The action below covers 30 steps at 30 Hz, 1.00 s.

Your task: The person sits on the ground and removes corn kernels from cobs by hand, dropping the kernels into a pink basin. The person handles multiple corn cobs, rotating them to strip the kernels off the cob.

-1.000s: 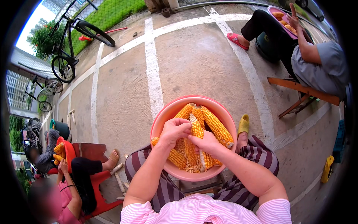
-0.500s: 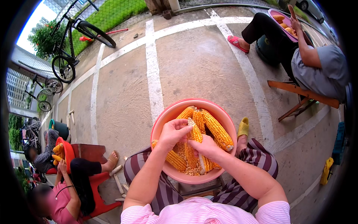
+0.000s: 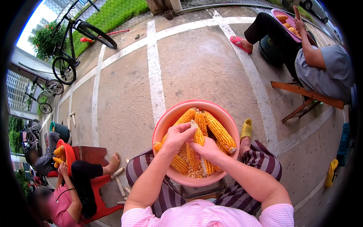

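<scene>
Between my knees a pink basin (image 3: 235,128) holds several yellow corn cobs (image 3: 219,131), with loose kernels (image 3: 195,174) at its bottom. Over it, my right hand (image 3: 208,150) is closed around an ear of corn (image 3: 199,137) that stands tilted, its pale tip pointing away from me. My left hand (image 3: 176,138) has thumb and fingers closed at that tip, touching the same ear. Some kernels near the tip look whitish. My hands hide part of the ear and the cobs under it.
At the left, a person in pink sits on a red chair (image 3: 99,193) by a red basin (image 3: 69,156) of corn. Stripped cobs (image 3: 119,185) lie on the floor nearby. At the right, another person has a pink basin (image 3: 284,26). A bicycle (image 3: 72,41) stands far left.
My left hand has shifted very slightly down and toward me at the ear's tip. My right hand keeps its hold; the basin stays in place.
</scene>
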Each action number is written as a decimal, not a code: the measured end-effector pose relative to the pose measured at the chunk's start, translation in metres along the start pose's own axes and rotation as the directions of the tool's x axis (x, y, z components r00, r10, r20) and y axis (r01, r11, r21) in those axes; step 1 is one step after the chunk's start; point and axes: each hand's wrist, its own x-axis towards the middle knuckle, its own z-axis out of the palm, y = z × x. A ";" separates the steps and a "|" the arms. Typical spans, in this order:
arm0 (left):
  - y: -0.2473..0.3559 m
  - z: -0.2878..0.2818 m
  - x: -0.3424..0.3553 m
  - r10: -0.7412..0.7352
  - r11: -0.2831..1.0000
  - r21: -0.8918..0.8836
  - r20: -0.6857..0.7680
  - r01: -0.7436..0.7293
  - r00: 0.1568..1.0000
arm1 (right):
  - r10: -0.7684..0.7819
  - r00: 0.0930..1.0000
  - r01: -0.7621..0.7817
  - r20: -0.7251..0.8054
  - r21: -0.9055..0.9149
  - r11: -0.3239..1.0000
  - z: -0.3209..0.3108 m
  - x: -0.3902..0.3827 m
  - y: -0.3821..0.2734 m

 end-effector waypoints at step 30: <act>0.019 -0.001 -0.002 -0.029 0.997 -0.071 -0.009 0.028 1.000 | -0.019 0.999 0.015 0.031 0.132 0.991 -0.001 -0.007 -0.009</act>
